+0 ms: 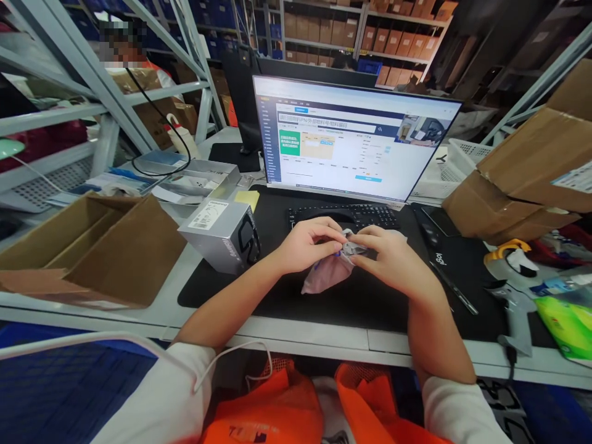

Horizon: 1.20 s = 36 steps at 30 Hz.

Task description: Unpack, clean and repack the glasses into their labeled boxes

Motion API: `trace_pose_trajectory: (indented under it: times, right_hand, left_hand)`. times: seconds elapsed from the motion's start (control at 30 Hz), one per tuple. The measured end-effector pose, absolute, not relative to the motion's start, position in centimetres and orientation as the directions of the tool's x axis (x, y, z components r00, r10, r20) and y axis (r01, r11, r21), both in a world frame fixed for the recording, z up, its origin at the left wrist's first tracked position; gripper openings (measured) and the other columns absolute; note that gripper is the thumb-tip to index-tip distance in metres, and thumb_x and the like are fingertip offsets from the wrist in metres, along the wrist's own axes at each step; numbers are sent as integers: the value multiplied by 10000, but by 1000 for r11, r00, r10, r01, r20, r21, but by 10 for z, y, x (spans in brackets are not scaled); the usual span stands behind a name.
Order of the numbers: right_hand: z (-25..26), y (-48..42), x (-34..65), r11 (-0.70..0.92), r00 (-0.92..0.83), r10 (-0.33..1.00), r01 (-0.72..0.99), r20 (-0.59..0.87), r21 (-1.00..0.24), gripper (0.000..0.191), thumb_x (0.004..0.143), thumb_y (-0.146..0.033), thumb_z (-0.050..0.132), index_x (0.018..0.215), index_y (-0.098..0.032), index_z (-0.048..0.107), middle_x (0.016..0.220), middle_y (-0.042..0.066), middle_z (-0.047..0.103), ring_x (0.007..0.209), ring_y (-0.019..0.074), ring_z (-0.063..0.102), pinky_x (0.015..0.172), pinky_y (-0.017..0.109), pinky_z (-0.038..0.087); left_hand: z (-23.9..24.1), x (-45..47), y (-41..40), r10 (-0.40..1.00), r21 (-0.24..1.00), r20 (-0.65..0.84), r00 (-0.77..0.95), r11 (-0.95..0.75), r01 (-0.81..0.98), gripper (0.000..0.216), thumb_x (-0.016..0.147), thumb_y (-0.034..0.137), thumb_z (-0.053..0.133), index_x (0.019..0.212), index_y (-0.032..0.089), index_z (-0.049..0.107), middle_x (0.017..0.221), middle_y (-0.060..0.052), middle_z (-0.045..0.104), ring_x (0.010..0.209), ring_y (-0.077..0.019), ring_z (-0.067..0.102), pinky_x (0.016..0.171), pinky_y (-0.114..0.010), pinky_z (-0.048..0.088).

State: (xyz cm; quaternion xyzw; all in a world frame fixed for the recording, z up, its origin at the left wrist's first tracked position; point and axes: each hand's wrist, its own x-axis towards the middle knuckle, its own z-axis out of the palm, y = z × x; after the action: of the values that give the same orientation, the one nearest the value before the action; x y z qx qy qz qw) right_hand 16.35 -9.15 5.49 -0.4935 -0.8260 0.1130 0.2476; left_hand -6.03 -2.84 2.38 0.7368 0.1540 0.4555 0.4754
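Between both hands is a small, light, pinkish-grey bag (327, 274), bunched at its top and hanging above the black desk mat. My left hand (311, 245) pinches the gathered edge with thumb and fingers. From the other side, my right hand (386, 250) grips the same crumpled edge. What the bag contains, if anything, is hidden. A black keyboard (377, 216) lies just behind my hands. To the left of them stands a grey box (222, 237) with a white label and a dark picture on its side.
A monitor (351, 142) stands behind the keyboard. An open cardboard box (115, 253) sits at left; stacked cartons (522, 166) rise at right. Along the right side lie a barcode scanner (515, 314), a tape dispenser (509, 262) and a green packet (567, 327). A person is at back left.
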Motion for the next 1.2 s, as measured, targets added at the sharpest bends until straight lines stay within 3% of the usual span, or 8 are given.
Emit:
trace_pose_trajectory:
  times: [0.07,0.2,0.37,0.6,0.77,0.87,1.03,1.2]
  right_hand:
    - [53,-88,161,533,-418,845,711,334,-459,94,945,-262,687,963,-252,778,1003,42,687,867,185,658,770,325,490]
    - [54,-80,156,598,-237,771,590,591,-543,188,990,-285,620,826,-209,674,923,46,664,852,176,629,762,313,483]
    - [48,-72,159,504,290,615,570,733,-648,223,998,-358,619,834,-207,608,883,31,657,847,177,612,813,310,477]
    - [29,-41,181,513,549,621,256,560,-819,320,922,-479,706,853,-174,643,867,9,663,792,139,619,770,274,489]
    - [31,-27,192,594,558,630,101,539,-798,292,920,-463,699,871,-194,598,939,49,718,907,206,723,837,368,568]
    - [34,-22,200,674,641,518,101,566,-732,280,940,-457,643,853,-225,514,842,21,669,790,205,716,775,397,596]
    - [45,-27,223,737,763,274,225,586,-638,199,967,-388,579,842,-263,488,762,-17,535,690,189,617,738,386,584]
    - [53,-34,237,740,750,281,229,599,-633,202,959,-380,584,826,-274,474,735,-20,482,647,199,582,677,389,568]
  left_hand:
    - [24,-58,-31,661,844,527,534,-482,-235,103,874,284,779,923,205,825,929,-70,709,841,-158,686,737,-265,563]
    - [25,-60,-35,680,839,529,509,-509,-191,212,927,364,718,1035,197,791,1054,-101,710,933,-189,689,793,-296,571]
    - [22,-61,-39,626,700,322,710,-663,267,920,829,484,794,1603,216,376,1545,-177,521,1328,-340,586,1063,-446,518]
    - [23,-55,-31,722,593,205,661,-629,503,379,1019,367,485,1337,198,601,1295,-120,697,1180,-300,665,997,-408,516]
    - [33,-66,-23,764,616,131,631,-561,552,447,1015,549,457,1298,229,588,1146,-77,758,1033,-314,716,845,-378,509]
    - [35,-74,-10,815,609,205,542,-539,582,393,1021,492,452,1250,230,636,1101,-62,765,986,-284,713,814,-347,484]
    - [24,-85,20,893,371,228,388,-448,813,325,1015,380,473,1070,220,750,1001,-99,740,964,-301,675,770,-373,467]
    - [18,-78,26,884,161,315,346,-409,898,337,919,219,566,1175,215,785,1221,-151,645,1168,-345,593,919,-428,489]
